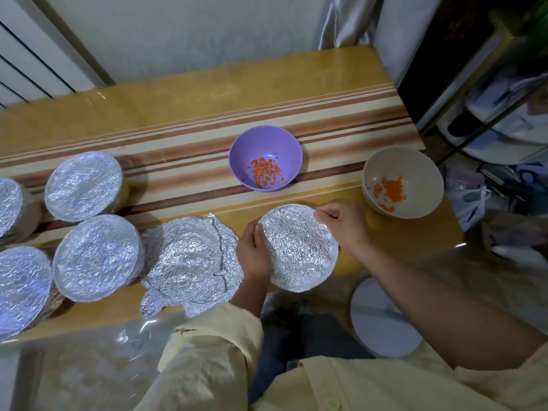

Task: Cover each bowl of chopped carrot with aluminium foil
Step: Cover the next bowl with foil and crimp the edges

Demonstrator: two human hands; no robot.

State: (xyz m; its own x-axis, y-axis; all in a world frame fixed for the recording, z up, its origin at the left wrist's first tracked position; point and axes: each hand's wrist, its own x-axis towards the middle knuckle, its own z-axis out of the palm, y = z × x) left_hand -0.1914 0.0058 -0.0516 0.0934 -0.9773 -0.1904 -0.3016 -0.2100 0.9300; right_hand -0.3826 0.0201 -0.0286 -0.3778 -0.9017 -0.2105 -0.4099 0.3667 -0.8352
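**Foil-covering of bowls, head view**

The left grip [253,250] and right grip [344,223] pinch opposite rims of a foil-covered bowl [299,247] at the near edge of the table [178,108]. Beyond it stand an uncovered purple bowl [252,143] and, to the right, a beige bowl [415,167], each holding chopped carrot [267,172]. A crumpled foil sheet [189,262] lies just left, with four covered bowls [84,185] beyond it.

Foil hides what the nearest foil-covered bowl [298,247] holds. The picture's left edge cuts off two other foil-covered bowls [9,204] [20,289]. In the purple bowl [261,143], dark specks [277,157] are too small to identify.
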